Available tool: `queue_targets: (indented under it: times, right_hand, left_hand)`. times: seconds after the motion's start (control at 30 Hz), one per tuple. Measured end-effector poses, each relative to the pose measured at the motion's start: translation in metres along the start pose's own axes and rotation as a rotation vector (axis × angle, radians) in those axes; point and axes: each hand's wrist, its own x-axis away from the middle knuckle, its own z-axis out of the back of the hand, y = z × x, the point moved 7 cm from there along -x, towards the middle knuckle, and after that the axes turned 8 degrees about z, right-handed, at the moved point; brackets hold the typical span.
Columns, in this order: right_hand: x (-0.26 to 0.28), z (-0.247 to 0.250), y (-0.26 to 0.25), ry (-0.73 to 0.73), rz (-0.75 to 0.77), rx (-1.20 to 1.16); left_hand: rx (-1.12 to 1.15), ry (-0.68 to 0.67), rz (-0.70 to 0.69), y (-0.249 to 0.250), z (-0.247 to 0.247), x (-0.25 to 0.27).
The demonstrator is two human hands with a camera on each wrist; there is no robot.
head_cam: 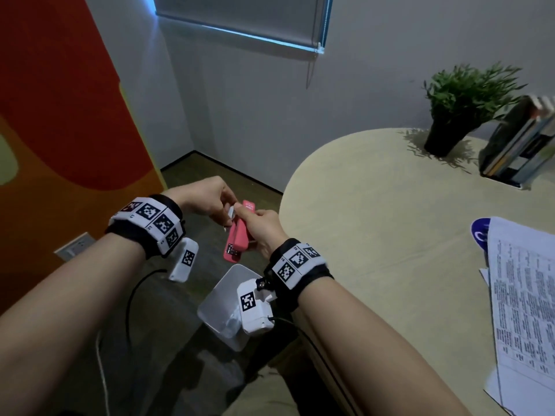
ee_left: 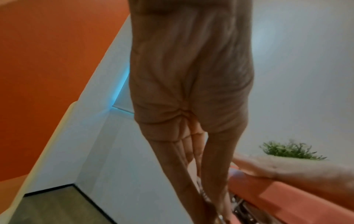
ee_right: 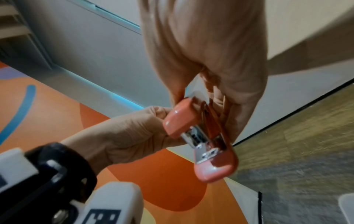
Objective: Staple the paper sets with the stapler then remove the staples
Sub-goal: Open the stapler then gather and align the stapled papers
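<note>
A pink stapler [head_cam: 237,239] is held in the air left of the table, above a white bin. My right hand [head_cam: 260,228] grips its body from the right; the right wrist view shows those fingers curled round the stapler [ee_right: 210,145], whose metal mouth points down. My left hand [head_cam: 210,199] pinches a small pale piece at the stapler's far upper end; what that piece is I cannot tell. In the left wrist view the left hand [ee_left: 191,78] reaches down to the stapler [ee_left: 272,198]. Printed paper sets [head_cam: 522,295] lie at the right of the table.
The round beige table [head_cam: 375,223] carries a potted plant [head_cam: 462,103] and leaning books [head_cam: 519,145] at the back right. A blue item [head_cam: 480,232] pokes out from under the papers. A white bin [head_cam: 223,298] stands on the floor below my hands. An orange wall is on the left.
</note>
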Motion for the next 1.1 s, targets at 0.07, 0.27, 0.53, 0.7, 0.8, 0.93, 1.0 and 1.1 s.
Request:
queue_targets:
  times: [0.07, 0.27, 0.53, 0.7, 0.8, 0.93, 1.0, 1.1]
  right_hand:
    - [-0.001, -0.006, 0.011, -0.009, -0.034, 0.007]
    - [-0.004, -0.005, 0.04, -0.035, -0.109, 0.014]
    - [-0.018, -0.011, 0.067, -0.011, -0.263, 0.021]
    - [-0.021, -0.015, 0.082, 0.006, -0.341, -0.042]
    - [-0.022, -0.016, 0.084, -0.027, -0.354, -0.044]
    - [-0.022, -0.016, 0.086, -0.05, -0.373, -0.034]
    - [-0.024, -0.015, 0.089, -0.07, -0.397, -0.003]
    - [-0.027, -0.008, 0.094, -0.051, -0.431, 0.043]
  left_hand:
    - [0.023, 0.007, 0.034, -0.013, -0.007, -0.002]
    - [0.243, 0.002, 0.106, -0.046, -0.041, -0.013]
    - [0.449, -0.06, 0.218, -0.064, -0.064, -0.018]
    - [0.671, -0.058, 0.306, -0.082, -0.073, -0.02]
    - [0.746, -0.077, 0.32, -0.088, -0.078, -0.018]
    - [0.736, -0.022, 0.33, -0.091, -0.077, -0.017]
    - [0.701, 0.051, 0.343, -0.094, -0.072, -0.02]
    - [0.711, 0.116, 0.372, -0.097, -0.066, -0.022]
